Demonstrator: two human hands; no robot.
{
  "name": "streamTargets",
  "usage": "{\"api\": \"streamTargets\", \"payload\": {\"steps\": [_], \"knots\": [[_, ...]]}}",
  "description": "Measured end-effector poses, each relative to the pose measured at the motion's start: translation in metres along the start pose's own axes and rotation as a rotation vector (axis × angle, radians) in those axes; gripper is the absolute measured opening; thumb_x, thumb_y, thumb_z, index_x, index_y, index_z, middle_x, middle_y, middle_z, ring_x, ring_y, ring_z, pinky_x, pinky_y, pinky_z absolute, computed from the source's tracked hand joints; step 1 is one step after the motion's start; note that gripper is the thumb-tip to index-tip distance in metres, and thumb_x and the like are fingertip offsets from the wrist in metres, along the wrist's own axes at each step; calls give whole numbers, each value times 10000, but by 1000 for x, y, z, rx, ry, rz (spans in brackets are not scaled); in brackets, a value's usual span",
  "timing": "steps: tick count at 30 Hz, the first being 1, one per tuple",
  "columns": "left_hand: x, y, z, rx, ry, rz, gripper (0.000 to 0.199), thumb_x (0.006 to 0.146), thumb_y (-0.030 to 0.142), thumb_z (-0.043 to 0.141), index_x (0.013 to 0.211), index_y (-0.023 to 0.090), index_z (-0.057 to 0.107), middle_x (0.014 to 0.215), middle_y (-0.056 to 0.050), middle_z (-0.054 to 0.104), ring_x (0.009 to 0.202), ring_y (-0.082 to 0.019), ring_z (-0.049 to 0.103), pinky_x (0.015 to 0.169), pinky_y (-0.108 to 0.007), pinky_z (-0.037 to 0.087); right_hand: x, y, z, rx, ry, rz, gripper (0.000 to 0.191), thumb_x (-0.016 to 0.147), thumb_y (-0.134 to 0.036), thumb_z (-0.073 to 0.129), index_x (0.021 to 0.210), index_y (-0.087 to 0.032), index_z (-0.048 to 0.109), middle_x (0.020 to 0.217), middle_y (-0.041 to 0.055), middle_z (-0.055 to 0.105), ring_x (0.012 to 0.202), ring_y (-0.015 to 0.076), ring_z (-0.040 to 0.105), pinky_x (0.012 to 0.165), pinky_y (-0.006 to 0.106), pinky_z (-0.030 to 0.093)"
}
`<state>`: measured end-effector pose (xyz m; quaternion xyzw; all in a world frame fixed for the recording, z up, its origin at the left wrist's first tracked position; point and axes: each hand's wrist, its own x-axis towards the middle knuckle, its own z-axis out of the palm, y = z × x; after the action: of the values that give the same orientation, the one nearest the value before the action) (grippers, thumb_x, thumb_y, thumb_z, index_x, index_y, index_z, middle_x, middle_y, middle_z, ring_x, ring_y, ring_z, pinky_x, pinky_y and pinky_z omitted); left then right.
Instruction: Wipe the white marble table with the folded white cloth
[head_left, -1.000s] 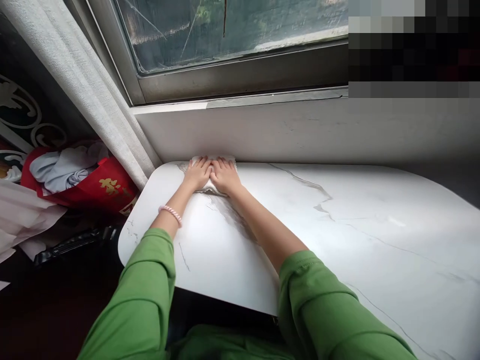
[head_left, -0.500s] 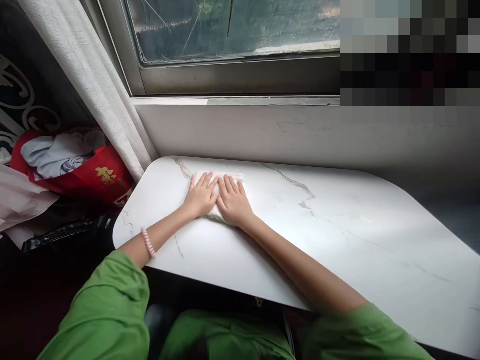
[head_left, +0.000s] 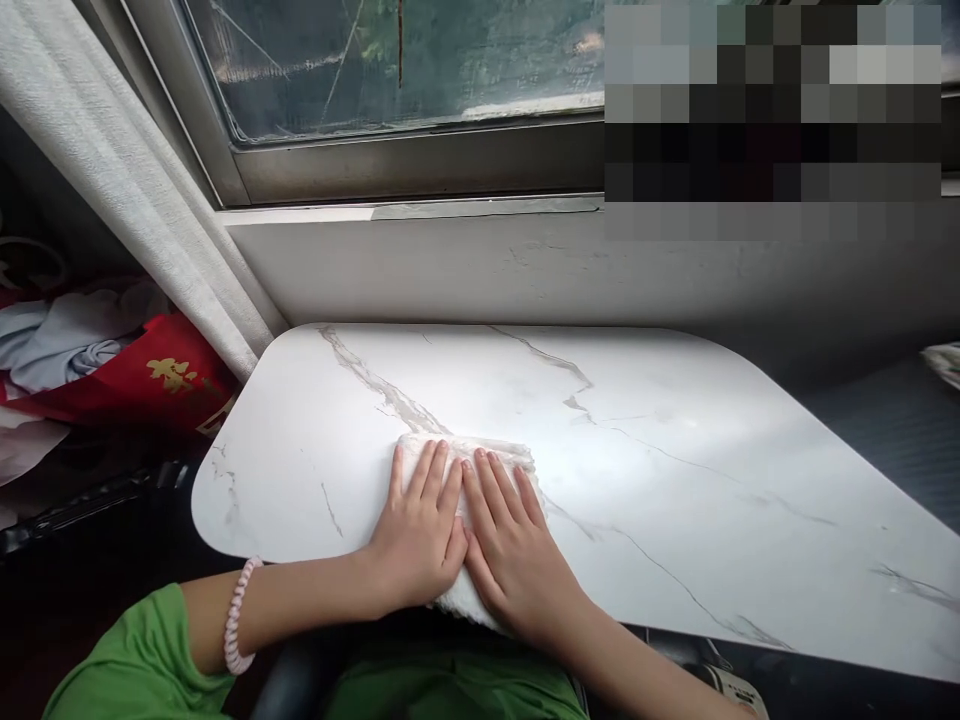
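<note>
A white cloth [head_left: 480,446] lies flat on the white marble-patterned table [head_left: 660,400], close to its front edge. My left hand [head_left: 420,530] presses on the cloth's left part with its fingers spread and pointing away from me. On the right part rests my right hand [head_left: 517,545], palm down, its fingers also apart. The two thumbs meet in the middle of the cloth. A pink beaded bracelet [head_left: 238,615] circles my left wrist. Below the hands, the cloth's lower end reaches the table's front edge.
Behind the table are a pale wall [head_left: 420,265] and a metal-framed window [head_left: 360,170]. A light curtain [head_left: 142,170] hangs at the left, beside a red bag [head_left: 150,375] with clothes in it. A pixelated block covers the upper right.
Both hands and the cloth have moved toward me, from near the table's back edge to its front edge. The view has shifted a little to the right.
</note>
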<state>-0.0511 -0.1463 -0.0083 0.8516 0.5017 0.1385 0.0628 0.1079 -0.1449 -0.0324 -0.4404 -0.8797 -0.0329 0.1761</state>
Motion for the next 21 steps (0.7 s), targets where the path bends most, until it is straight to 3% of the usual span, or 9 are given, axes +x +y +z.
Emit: {"api": "streamTargets", "payload": {"steps": [4,8,14,17,21], "knots": [[37,-15,3,28,-69,3,594,922,299,295,1478,96,244,1537,-148,204,1439,-272,86,1164,-568,48,25,25,11,-38,-47,37,716,903,-314,278,1511,-47,8,1524,182,259,1429,317,146,1117,573,209],[108,-44,7,57,-126,-34,573,922,265,266,1461,71,275,1546,-138,196,1442,-243,113,1168,-528,20,80,68,22,-106,-134,141,634,906,-300,246,1441,36,293,1502,220,302,1408,349,200,1112,552,200],[214,-80,21,110,-25,-147,528,924,218,251,1433,108,334,1532,-119,269,1421,-229,209,1164,-516,70,168,142,33,-96,-147,205,587,898,-232,260,1431,11,314,1503,186,325,1392,275,255,1119,471,198],[237,-86,26,120,20,-180,509,929,205,247,1418,122,361,1524,-104,298,1411,-217,231,1161,-514,96,186,161,37,-80,-128,218,572,891,-202,268,1422,2,328,1494,170,349,1381,255,273,1118,445,201],[239,-87,28,126,43,-188,498,940,220,245,1415,140,370,1520,-94,310,1405,-213,239,1157,-520,118,186,165,41,-68,-100,202,561,904,-218,268,1423,-15,336,1492,159,356,1382,248,275,1121,442,202]]}}
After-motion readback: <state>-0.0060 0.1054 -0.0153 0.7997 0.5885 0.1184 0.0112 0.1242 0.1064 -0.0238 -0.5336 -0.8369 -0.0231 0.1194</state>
